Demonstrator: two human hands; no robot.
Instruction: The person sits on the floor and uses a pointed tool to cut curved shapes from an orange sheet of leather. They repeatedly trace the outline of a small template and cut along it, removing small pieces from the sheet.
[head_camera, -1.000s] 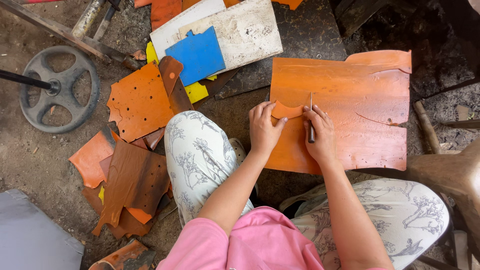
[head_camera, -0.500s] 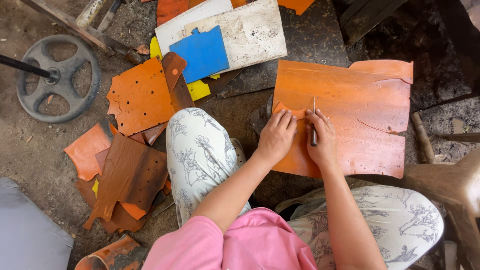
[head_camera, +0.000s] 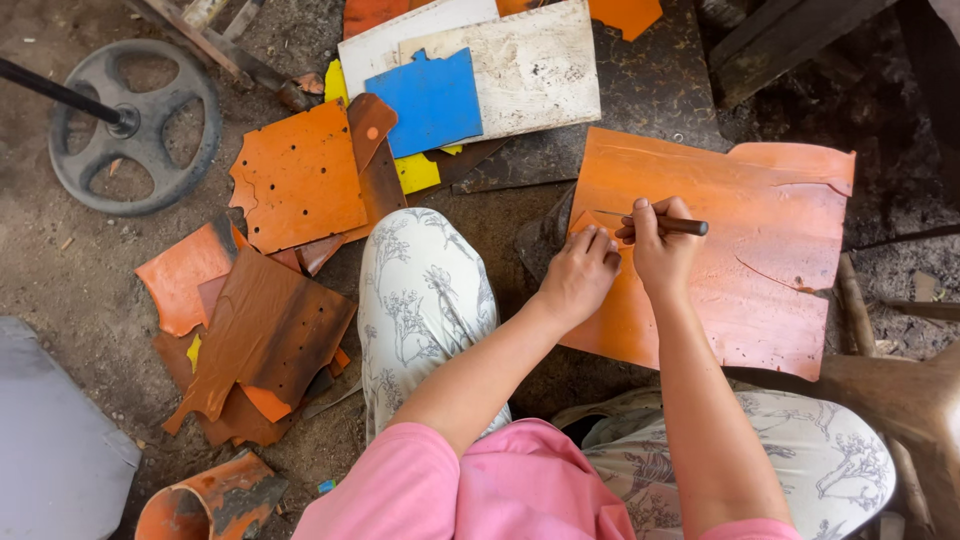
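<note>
Below, left hand (head_camera: 578, 278) pressing smooth orange sheet (head_camera: 740, 280), right hand (head_camera: 662, 250) gripping thin brown-handled tool (head_camera: 665, 224)

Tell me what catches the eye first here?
The big orange sheet right of centre, where the left hand presses its edge and the right hand holds a thin dark-handled tool. Then the bright blue piece up top, and the grey wheel at far left.
</note>
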